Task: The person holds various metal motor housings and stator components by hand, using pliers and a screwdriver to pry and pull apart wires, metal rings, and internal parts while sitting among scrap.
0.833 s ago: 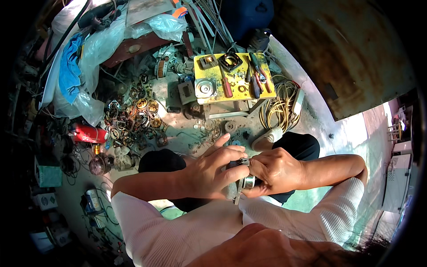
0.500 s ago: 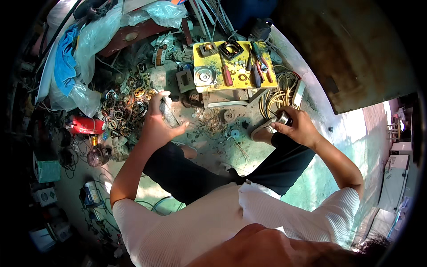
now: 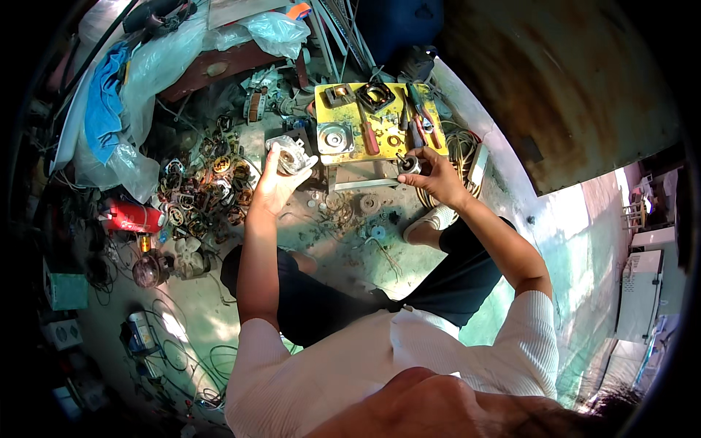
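In my left hand [image 3: 272,184] rests a silver metal motor housing [image 3: 292,155], its round hollow side facing up, with my fingers around its lower and left edges. My right hand [image 3: 438,179] pinches a small motor rotor [image 3: 409,165] with a short shaft, just in front of a low yellow-topped table [image 3: 383,135]. The two parts are apart. On the tabletop lie a square metal motor cover [image 3: 335,137], a red-handled screwdriver [image 3: 369,137], a dark square motor frame [image 3: 375,95] and several hand tools at the right side.
A heap of old copper coils [image 3: 219,171] covers the floor to the left, near a red cylinder [image 3: 133,217]. Coiled yellow cable [image 3: 461,157] lies right of the table. A large rusty panel [image 3: 562,95] stands at the far right. Plastic sheeting [image 3: 157,80] hangs at the far left.
My left hand has moved right and forward, turning the housing so its hollow side shows. My right hand has come left and forward with the rotor, up to the table's front edge.
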Demonstrator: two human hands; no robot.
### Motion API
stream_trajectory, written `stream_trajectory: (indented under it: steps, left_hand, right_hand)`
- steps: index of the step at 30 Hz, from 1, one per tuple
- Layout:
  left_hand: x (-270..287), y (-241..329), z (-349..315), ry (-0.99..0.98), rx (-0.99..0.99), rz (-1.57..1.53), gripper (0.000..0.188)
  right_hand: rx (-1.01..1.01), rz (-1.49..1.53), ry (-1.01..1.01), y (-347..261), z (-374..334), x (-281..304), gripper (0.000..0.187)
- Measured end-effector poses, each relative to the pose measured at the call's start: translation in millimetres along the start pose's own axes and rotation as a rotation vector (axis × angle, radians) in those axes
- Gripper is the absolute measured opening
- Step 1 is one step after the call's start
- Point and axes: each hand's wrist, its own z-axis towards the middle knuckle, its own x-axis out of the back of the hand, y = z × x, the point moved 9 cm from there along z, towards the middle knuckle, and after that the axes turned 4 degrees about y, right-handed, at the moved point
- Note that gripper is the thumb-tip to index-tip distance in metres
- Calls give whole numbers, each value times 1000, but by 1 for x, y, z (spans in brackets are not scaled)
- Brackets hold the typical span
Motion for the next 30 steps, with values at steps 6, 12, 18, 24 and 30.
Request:
stream_trajectory:
  steps: [6, 12, 18, 24, 30]
  left_hand:
    - [13, 21, -6, 26, -13, -50, 75]
    - [31, 53, 1, 133, -169, -109, 74]
    - [28, 81, -2, 44, -246, -287, 82]
    - [33, 85, 9, -46, -278, -496, 82]
    - [37, 89, 25, 26, -283, -328, 84]
  right_hand:
    - [246, 15, -23, -69, 57, -44, 57]
    - [722, -20, 216, -200, 160, -65, 58]
    - [846, -736, 530, -309, 248, -105, 65]
    - [682, -1083, 575, -349, 334, -142, 60]
    - [469, -1350, 646, -353, 377, -149, 67]
